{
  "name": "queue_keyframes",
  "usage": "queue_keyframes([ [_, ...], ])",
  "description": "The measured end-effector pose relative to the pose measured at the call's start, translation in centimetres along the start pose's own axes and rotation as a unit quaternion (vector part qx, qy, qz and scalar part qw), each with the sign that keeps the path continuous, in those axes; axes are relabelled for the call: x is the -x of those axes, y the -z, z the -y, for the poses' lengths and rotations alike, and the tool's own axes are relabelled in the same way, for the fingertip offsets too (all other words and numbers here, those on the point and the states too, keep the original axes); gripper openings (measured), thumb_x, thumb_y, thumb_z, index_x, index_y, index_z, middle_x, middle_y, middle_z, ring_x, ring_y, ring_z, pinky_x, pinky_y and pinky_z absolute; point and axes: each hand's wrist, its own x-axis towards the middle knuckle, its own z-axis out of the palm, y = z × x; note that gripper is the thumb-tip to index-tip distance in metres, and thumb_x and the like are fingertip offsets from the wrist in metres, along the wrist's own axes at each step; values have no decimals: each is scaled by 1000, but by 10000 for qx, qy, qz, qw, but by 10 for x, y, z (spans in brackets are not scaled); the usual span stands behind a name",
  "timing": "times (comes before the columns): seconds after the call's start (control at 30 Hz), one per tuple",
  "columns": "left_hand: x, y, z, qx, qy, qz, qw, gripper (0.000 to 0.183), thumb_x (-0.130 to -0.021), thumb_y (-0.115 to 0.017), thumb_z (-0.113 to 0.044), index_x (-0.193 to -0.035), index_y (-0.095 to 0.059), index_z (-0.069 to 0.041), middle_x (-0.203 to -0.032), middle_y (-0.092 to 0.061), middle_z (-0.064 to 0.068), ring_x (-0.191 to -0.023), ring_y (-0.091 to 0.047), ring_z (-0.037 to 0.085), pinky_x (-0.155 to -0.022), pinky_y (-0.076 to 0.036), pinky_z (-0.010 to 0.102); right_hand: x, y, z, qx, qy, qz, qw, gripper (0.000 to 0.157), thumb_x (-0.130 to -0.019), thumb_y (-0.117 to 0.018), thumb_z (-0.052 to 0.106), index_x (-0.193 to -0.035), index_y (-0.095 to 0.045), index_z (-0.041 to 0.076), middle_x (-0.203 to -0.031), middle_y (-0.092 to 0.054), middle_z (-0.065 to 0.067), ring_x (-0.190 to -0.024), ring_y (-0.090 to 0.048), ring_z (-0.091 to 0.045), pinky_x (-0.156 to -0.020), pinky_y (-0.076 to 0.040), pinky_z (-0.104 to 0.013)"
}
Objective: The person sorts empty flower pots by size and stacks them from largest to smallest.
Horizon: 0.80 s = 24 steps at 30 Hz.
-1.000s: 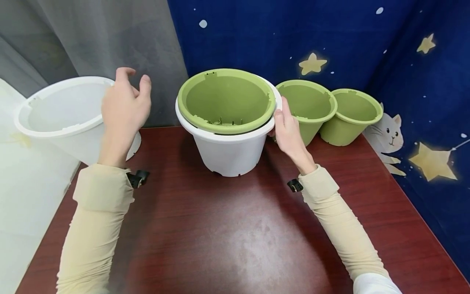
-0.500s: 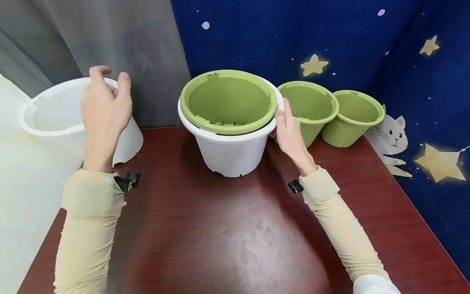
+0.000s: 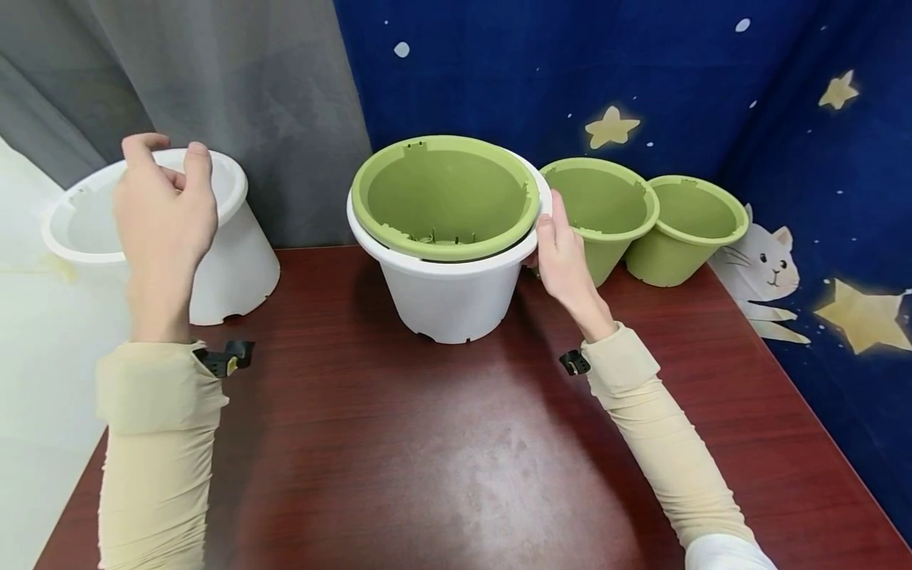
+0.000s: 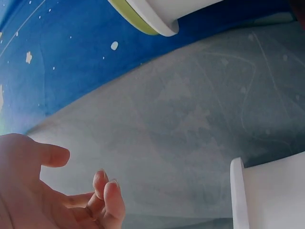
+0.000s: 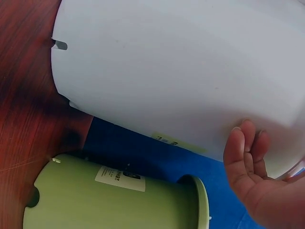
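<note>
In the middle of the head view stands a white flowerpot [image 3: 449, 305] with a green flowerpot [image 3: 445, 198] nested inside it, its rim sitting a little above the white one. My right hand [image 3: 566, 257] holds the white pot's right rim; in the right wrist view, fingers [image 5: 234, 145] lie against the wall below the rim. My left hand [image 3: 167, 229] is raised, loosely curled and holding nothing. It overlaps another white flowerpot [image 3: 235, 265] at the left and hides part of its rim. The left wrist view shows only air between that hand [image 4: 52, 191] and the pots.
Two smaller green flowerpots, one nearer [image 3: 606, 194] and one farther right [image 3: 677, 229], stand at the back right of the dark red table [image 3: 427, 443]. The nearer one bears a label [image 5: 120, 178]. A grey curtain [image 3: 285, 95] and a blue star-patterned curtain [image 3: 484, 63] hang behind.
My left hand has moved left, away from the nested pots and across the left white pot, exposing more of that pot's right side. The right hand stays on the rim.
</note>
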Motion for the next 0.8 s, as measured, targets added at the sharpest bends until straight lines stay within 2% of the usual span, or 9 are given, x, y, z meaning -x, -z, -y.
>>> queue_keyframes([
  [0.13,0,6,5,100,153,-53,9998,60,-100,-38,-51,-148,-42,-14,-70,-44,-16,-65,-41,-2,-66,-32,25,0,0,0,-14,14,-7,10000,55,-109,-26,29,-160,-24,8,-74,-60,-18,-66,-62,-33,-71,-50,-37],
  [0.43,0,20,16,446,588,-9,9973,56,-101,-42,-48,-148,-40,-16,-66,-46,-18,-62,-43,0,-64,-33,22,0,-1,-1,-37,-6,4,10000,54,-109,-25,29,-159,-25,10,-74,-60,-17,-63,-61,-25,-68,-50,-36],
  [0.6,-3,26,24,357,894,-124,9953,56,-101,-42,-48,-148,-40,-19,-64,-45,-22,-64,-43,-4,-68,-32,22,0,-1,0,-42,33,32,10000,53,-109,-25,30,-159,-27,12,-74,-62,-16,-62,-62,-24,-63,-51,-34],
  [0.8,-6,29,32,266,978,-240,9946,56,-101,-41,-49,-148,-42,-19,-61,-44,-26,-65,-42,-6,-70,-31,21,0,0,0,-13,47,4,10000,53,-109,-25,31,-158,-28,12,-74,-62,-15,-61,-61,-21,-62,-51,-32],
])
